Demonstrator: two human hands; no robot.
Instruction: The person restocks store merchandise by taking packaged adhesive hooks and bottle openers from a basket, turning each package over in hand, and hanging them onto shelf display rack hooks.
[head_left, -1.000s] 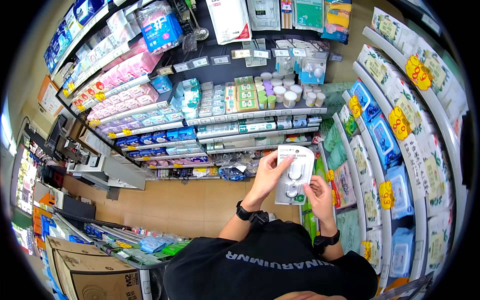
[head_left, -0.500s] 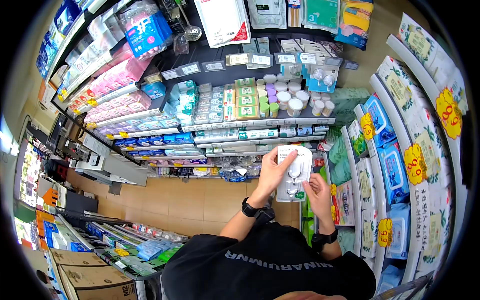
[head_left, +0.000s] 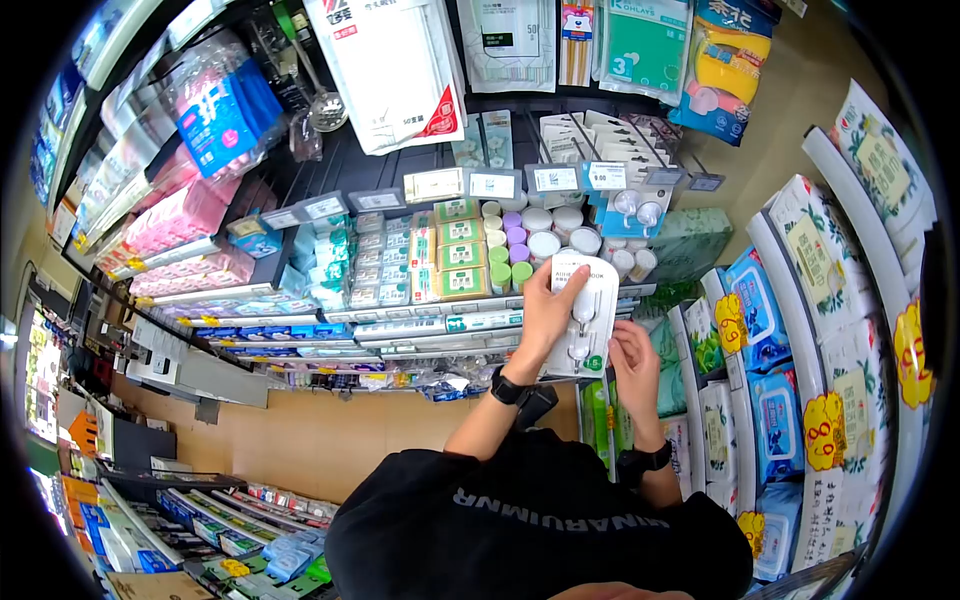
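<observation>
My left hand [head_left: 545, 318] grips a white carded pack of adhesive hooks [head_left: 590, 325] along its left side, thumb across the front. Two clear hooks show on the card, one above the other, with a small green mark at the bottom corner. My right hand [head_left: 636, 362] pinches at the card's lower right edge with bent fingers; exactly how firmly it holds is hard to see. Beyond the card, similar hook packs [head_left: 637, 212] hang from the rack. Round tubs with white, green and purple lids [head_left: 518, 245] stand on the shelf just behind the pack.
Boxes of cotton goods [head_left: 460, 255] fill the shelf ahead. Larger packs [head_left: 395, 80] hang above on pegs behind price tags [head_left: 493, 184]. On the right, shelves hold blue wipes packs [head_left: 775, 420] and white tissue packs. Low shelving [head_left: 215, 530] stands at left beyond the tiled floor [head_left: 300, 440].
The view has moved nearer to the rack ahead. Both hands and the hook pack have shifted slightly up in the picture, the pack still held.
</observation>
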